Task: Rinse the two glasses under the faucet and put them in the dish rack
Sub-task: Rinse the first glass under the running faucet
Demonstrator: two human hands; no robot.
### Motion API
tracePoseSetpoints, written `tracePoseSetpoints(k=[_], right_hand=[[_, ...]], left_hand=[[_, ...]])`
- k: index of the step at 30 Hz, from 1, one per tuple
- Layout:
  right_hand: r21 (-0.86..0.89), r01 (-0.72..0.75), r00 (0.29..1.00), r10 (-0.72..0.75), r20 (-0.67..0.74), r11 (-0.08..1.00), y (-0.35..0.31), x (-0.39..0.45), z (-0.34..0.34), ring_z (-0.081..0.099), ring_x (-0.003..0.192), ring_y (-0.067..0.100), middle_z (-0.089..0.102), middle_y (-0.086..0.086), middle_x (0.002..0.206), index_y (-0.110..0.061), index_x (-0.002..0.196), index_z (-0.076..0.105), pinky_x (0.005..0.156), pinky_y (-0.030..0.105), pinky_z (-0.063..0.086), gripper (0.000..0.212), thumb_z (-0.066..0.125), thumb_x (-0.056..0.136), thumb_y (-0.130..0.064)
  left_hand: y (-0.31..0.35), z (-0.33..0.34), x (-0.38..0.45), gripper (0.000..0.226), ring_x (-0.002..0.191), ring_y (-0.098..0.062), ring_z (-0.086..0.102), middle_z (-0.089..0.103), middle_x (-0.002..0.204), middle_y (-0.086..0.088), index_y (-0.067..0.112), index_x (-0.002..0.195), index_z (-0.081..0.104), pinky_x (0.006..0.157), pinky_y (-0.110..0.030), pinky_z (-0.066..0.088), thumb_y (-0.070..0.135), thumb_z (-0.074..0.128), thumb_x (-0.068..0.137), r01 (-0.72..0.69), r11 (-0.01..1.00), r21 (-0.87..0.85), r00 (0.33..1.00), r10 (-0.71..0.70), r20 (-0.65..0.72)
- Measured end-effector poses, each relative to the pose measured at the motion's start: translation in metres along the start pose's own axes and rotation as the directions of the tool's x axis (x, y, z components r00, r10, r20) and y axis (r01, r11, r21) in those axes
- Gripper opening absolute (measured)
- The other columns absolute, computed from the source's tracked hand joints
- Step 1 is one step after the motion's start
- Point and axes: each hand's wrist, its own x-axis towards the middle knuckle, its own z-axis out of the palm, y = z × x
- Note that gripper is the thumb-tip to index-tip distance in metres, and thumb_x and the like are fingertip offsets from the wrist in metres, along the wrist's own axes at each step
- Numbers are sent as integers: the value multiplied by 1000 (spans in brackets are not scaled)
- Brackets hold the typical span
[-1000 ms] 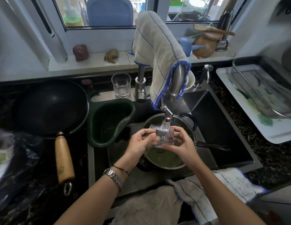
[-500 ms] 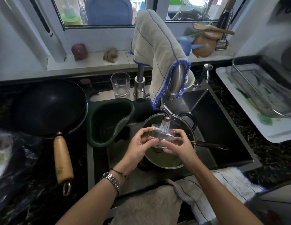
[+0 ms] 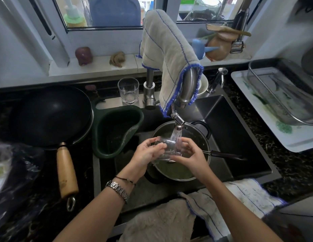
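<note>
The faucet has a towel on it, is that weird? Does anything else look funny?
Yes, a grey cloth is draped over the faucet, an unusual spot. A pot of greenish water sits in the sink right under the glass being rinsed, so rinse water falls into it. Nothing looks broken or spilled.

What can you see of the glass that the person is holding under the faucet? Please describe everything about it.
The glass is clear and short, and it looks like thick, faceted glass. It lies tilted on its side over the pot in the sink, directly below the faucet. The running water falls on its right part. The left hand and the right hand grip it from both sides with curled fingers. Which end is its mouth I cannot tell.
</note>
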Motion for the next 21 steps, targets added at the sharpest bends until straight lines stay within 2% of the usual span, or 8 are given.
tracePoseSetpoints(k=[2,5,8,12,15,18,21], right_hand=[[60,-35,999,36,-3,998,-1,0,1,69,97,10,70,3,107,-19,119,60,84,27,55,56,84,70,-11],[214,-104,993,112,-26,971,0,1,3,72,96,20,71,8,104,-17,117,61,80,31,59,51,82,71,-8],[370,-202,974,225,-18,907,-1,2,2,72,97,29,67,17,113,-17,118,60,78,38,61,55,82,67,-19],[327,-214,975,222,11,921,-1,2,-1,71,98,27,63,19,118,-17,118,57,74,32,61,53,80,70,-23],[225,-186,983,181,39,957,3,0,-3,69,103,23,62,10,118,-25,125,51,86,39,59,72,86,62,-29],[121,-146,989,144,26,982,6,-2,-3,66,107,17,64,-1,118,-33,127,48,97,45,53,76,89,63,-28],[158,-132,991,132,6,979,6,-4,0,67,106,18,64,0,119,-35,125,49,98,47,52,79,89,57,-36]], left_hand=[[-2,-1,-1,49,103,-21,69,72,108,-10,9,130,51,96,-35,53,13,69,85,-13,1000,27,1000,13,7],[-5,-2,-4,50,93,-14,72,72,107,-10,13,133,49,78,-21,57,9,66,87,-64,994,86,997,59,57],[-10,-1,-7,54,91,-13,72,72,105,-12,15,136,45,70,-16,55,3,64,87,-100,989,113,992,90,87],[-10,3,-5,58,87,-12,71,73,98,-6,13,138,44,70,-16,55,4,66,85,-95,988,120,994,86,72],[-10,4,-1,59,89,-14,71,73,99,-6,14,137,46,76,-22,56,7,69,84,-57,995,78,998,55,36],[-10,6,1,58,94,-20,71,73,104,-10,13,136,48,91,-35,54,7,70,83,-8,1000,8,1000,8,15],[-11,8,-1,55,95,-22,71,72,108,-14,10,134,49,89,-33,55,6,69,84,31,998,-51,999,-31,12]])
